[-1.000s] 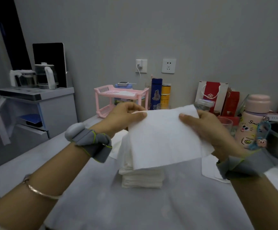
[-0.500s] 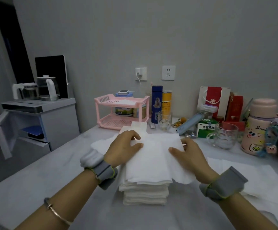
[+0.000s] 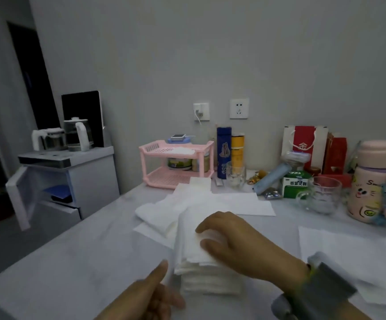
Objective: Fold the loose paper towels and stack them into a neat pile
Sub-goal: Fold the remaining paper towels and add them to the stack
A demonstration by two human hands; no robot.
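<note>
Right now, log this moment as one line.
right hand: presses top of folded paper towel pile | left hand: beside pile, grip unclear | loose paper towels: lie unfolded behind

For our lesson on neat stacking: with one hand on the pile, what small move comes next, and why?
Probably smooth the top towel flat with the right hand: it sits rumpled and overhanging the pile, while loose towels wait behind.

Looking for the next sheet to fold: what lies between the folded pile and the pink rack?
Loose, unfolded paper towels lie between the folded pile and the pink rack; the head view shows it.
</note>
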